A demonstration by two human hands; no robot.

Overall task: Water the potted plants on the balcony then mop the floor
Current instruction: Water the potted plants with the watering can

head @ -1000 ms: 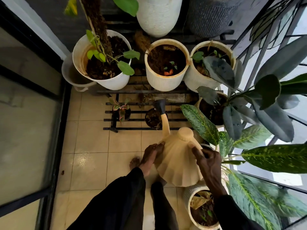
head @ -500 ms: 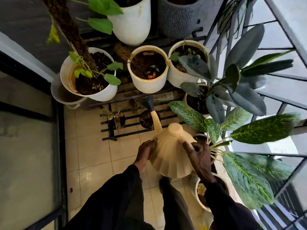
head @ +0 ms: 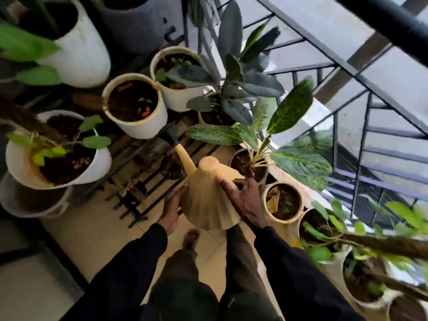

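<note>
The tiled floor (head: 92, 228) is your biggest exposure: any water that misses a pot runs across it toward your bare foot (head: 191, 237), and wet tile is likely slippery until you mop. The metal rack (head: 129, 167) ahead has open bars, so a spill there probably drips straight through. The watering can (head: 208, 200) hangs in the air in front of you, between both hands, its spout tipped forward over the rack and close to the ribbed pot (head: 134, 105). Your left hand (head: 172, 205) lies against its side with fairly straight fingers, only pressing, while your right hand (head: 243, 195) curls its fingers over the shoulder. That is a squeeze rather than a handle grip, so a heavy or wet can could slide down. The spotted leaves (head: 301, 163) spread near your right hand, and a swing that way could snap one. The small pot (head: 283, 202) sits just beside your right forearm and could be knocked. The dark spout head (head: 166, 134) is blurred, so you cannot tell whether water is flowing.
</note>
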